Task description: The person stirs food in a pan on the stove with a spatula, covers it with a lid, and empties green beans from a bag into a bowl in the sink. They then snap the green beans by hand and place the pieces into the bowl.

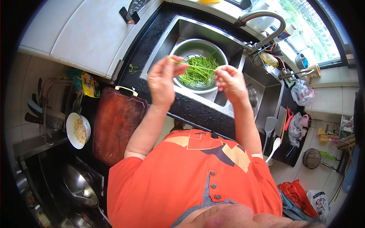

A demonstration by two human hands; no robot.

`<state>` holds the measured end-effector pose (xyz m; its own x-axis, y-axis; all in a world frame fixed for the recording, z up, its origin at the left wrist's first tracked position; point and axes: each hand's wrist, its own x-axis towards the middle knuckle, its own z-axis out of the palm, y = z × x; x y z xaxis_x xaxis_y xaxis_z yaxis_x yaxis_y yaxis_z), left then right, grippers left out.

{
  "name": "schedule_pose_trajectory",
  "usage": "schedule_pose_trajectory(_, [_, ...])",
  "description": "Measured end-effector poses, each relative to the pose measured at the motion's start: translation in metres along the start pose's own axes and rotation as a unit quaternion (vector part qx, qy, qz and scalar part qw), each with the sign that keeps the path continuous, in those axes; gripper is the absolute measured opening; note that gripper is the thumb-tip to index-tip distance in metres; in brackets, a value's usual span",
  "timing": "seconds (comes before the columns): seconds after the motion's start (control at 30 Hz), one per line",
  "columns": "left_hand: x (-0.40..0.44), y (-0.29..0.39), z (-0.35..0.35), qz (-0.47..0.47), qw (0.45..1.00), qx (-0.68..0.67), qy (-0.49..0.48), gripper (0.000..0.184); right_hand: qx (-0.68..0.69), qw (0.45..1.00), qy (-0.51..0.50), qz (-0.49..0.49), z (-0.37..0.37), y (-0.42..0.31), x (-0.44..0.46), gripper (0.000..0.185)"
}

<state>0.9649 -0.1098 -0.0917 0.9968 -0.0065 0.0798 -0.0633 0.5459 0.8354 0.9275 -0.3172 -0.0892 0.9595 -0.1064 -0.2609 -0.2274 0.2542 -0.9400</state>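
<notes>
My left hand (pixel 163 80) is raised over the left side of the sink (pixel 159 49), fingers pinched on one end of a thin green vegetable stem (pixel 195 66). Across from it, my right hand (pixel 232 81) pinches the stem's other end, so the stem stretches between the two hands. Beneath them, a steel bowl (pixel 222 53) sits in the sink, holding a heap of green stems (pixel 199 76). A few green scraps (pixel 132 69) lie on the wet black counter to the left.
A wooden cutting board (pixel 118 125) and a white bowl of pale chopped food (pixel 79 131) are at left, above a wok (pixel 80 186). The faucet (pixel 266 15) arches over the sink's far side. Utensils, including a white spoon (pixel 274 146), lie at right.
</notes>
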Motion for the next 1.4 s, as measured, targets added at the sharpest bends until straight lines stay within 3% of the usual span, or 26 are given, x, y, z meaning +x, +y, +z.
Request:
schedule_pose_trajectory(0.07, [0.017,0.021,-0.028,-0.017,0.995,-0.095,0.034,0.018,0.027,0.999,0.041,0.002,-0.033,0.004,0.003,0.014])
schedule_pose_trajectory(0.27, [0.042,0.055,-0.106,-0.022,0.979,-0.177,0.095,0.020,0.039,0.985,0.158,-0.049,-0.116,0.023,0.001,0.014])
schedule_pose_trajectory(0.4, [0.039,0.041,-0.096,-0.078,0.978,-0.169,0.092,0.021,0.044,0.996,0.068,-0.038,-0.086,0.009,-0.003,0.011])
schedule_pose_trajectory(0.6, [0.017,0.016,-0.048,-0.173,0.979,-0.105,0.002,0.021,0.151,0.983,-0.105,-0.018,-0.044,0.002,0.010,0.010])
schedule_pose_trajectory(0.67, [0.010,0.011,-0.041,-0.184,0.978,-0.081,-0.056,0.019,0.144,0.983,-0.113,-0.012,-0.030,0.002,0.011,0.010])
schedule_pose_trajectory(0.83, [-0.006,-0.002,-0.031,-0.180,0.979,0.014,-0.090,0.019,0.089,0.989,-0.117,0.015,0.007,-0.008,0.000,0.011])
schedule_pose_trajectory(0.97, [-0.017,0.000,-0.020,-0.165,0.976,0.077,-0.117,0.020,-0.026,0.988,-0.146,-0.049,0.026,-0.003,-0.007,0.018])
schedule_pose_trajectory(1.07, [-0.022,0.000,-0.016,-0.157,0.974,0.091,-0.132,0.019,-0.040,0.985,-0.152,-0.066,0.038,-0.008,-0.015,0.014])
schedule_pose_trajectory(1.13, [-0.024,-0.001,-0.023,-0.133,0.978,0.122,-0.109,0.018,-0.054,0.987,-0.137,-0.069,0.037,-0.004,-0.014,0.013])
schedule_pose_trajectory(1.27, [0.003,0.001,-0.069,-0.137,0.982,0.081,0.099,0.015,-0.037,0.989,-0.138,-0.043,0.029,0.002,-0.010,0.015])
schedule_pose_trajectory(1.4, [0.033,-0.004,-0.151,-0.098,0.963,0.062,0.244,0.015,-0.063,0.985,-0.156,-0.022,0.027,0.011,-0.006,0.017])
